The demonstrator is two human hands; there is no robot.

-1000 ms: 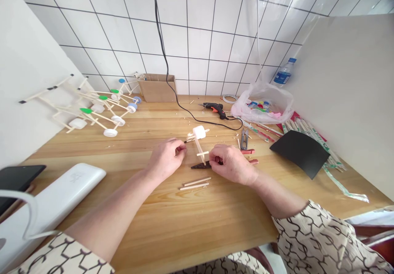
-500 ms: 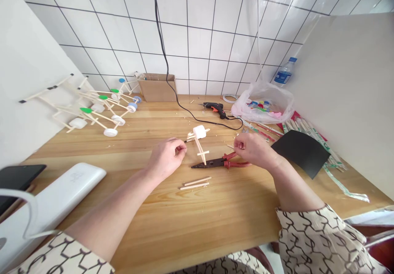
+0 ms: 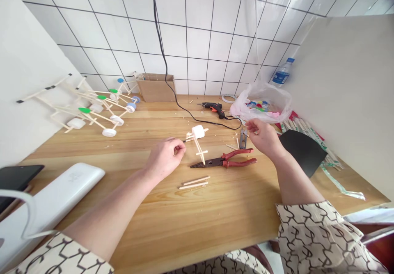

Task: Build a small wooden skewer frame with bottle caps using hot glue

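Observation:
My left hand (image 3: 166, 157) is closed at the centre, its fingertips pinched around something I cannot make out, beside a dark-tipped stick. Just right of it stands a small stick frame (image 3: 199, 144) with a white cap (image 3: 198, 131) on top. Red-handled pliers (image 3: 224, 160) lie with their jaws at the frame's foot. My right hand (image 3: 263, 136) is over the table by the grey cutters (image 3: 243, 138), fingers apart and holding nothing visible. Two short sticks (image 3: 194, 183) lie in front of the frame.
Finished-looking stick models (image 3: 101, 110) stand at the left, near a white power bank (image 3: 76, 188). Behind are a cardboard box (image 3: 156, 88), glue gun (image 3: 215, 109) with cable and a plastic bag (image 3: 261, 101) of caps. Black sheet (image 3: 303, 151) and wrapped sticks lie right.
My right hand has moved away from the pliers' handles, up and to the right, and its fingers have spread. The cutters now show. My left hand has hardly moved.

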